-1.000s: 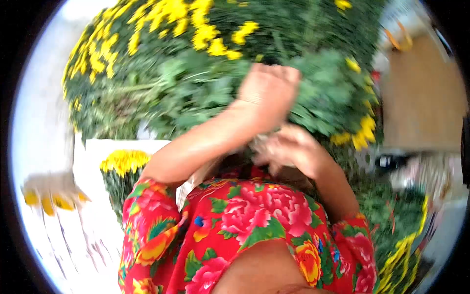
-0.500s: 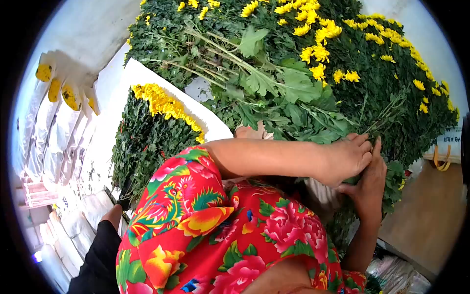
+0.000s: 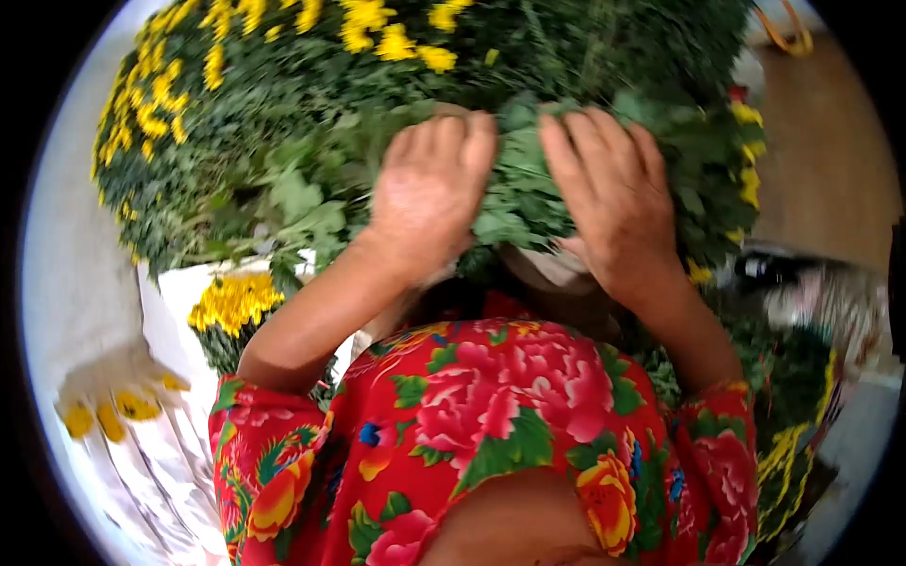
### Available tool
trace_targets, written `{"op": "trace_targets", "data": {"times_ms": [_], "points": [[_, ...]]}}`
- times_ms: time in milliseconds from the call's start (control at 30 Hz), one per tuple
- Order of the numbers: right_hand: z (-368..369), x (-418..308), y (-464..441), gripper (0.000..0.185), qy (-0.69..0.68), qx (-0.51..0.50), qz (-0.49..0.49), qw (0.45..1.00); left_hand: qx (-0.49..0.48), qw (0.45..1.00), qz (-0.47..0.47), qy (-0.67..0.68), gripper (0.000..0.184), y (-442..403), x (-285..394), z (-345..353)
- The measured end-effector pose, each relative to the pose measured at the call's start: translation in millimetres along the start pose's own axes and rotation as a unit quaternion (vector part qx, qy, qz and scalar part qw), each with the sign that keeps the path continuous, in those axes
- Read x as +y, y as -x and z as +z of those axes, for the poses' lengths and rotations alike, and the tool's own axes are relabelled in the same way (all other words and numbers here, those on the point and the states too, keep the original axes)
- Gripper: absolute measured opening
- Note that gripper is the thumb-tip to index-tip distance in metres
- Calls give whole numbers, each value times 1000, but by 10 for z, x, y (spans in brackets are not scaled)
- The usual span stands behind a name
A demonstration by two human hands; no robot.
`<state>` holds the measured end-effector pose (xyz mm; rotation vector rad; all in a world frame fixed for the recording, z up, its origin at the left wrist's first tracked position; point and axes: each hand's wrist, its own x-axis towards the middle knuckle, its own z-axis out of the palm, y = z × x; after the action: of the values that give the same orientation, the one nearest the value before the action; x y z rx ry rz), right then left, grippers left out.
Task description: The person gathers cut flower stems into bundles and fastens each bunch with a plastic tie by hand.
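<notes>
A leafy bundle of green chrysanthemum stems (image 3: 524, 160) lies across the front of the flower heap. My left hand (image 3: 429, 189) grips it from above, fingers together and bent over the far side. My right hand (image 3: 613, 198) is wrapped over the same bundle a short way to the right, fingers slightly apart and thumb on the near side. Leaves hide the fingertips. Behind both hands rises a large pile of chrysanthemums (image 3: 359, 90) with yellow blooms, mostly at the back and left. The picture is somewhat blurred.
A smaller bunch of yellow chrysanthemums (image 3: 236, 302) stands at left by a white board (image 3: 179, 283). White-wrapped flower bundles (image 3: 156, 462) lie lower left. Yellow strands (image 3: 788, 462) and clear plastic wrapping (image 3: 826, 307) are at right. A brown panel (image 3: 821, 141) stands upper right.
The view has swung to the right. My hands, close together among the stems at the right before, are now apart, both over the leafy bundle in front of me.
</notes>
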<state>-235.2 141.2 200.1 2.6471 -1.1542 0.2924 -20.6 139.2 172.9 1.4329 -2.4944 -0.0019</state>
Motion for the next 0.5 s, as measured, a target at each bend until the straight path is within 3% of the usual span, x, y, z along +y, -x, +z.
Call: {"op": "trace_targets", "data": {"times_ms": [100,167,233,267,300,333,367,400,433,467,500], "points": [[-295,77,31,92,-193,7,0,981,42,999,27,1,68,-99,-43,0],[-606,229,164,81,-276,88,14,957,28,999,17,29,71,-155,-108,-114],[-807,479,444,69,-227,257,96,934,4,996,-49,80,77,-223,-218,-242],[-785,673,616,63,-189,341,160,907,-14,989,-102,108,81,-244,-291,-271],[-658,983,767,58,-202,450,182,850,21,982,-94,162,82,-239,-393,-270],[-594,1124,978,46,-181,410,290,846,40,965,-139,218,75,-203,-346,-344],[-490,1259,1208,35,-159,366,394,828,-2,921,-213,327,71,-144,-439,-319],[-180,1539,1474,35,-143,319,424,835,-26,906,-300,298,72,-120,-385,-343],[111,1598,1656,41,-174,239,504,811,-49,905,-289,308,73,-40,-530,-177],[521,1737,1959,46,-144,128,538,821,-24,911,-277,304,78,26,-467,-70],[929,1693,2177,45,-154,79,533,828,-21,961,-221,167,82,8,-401,-78]]}}
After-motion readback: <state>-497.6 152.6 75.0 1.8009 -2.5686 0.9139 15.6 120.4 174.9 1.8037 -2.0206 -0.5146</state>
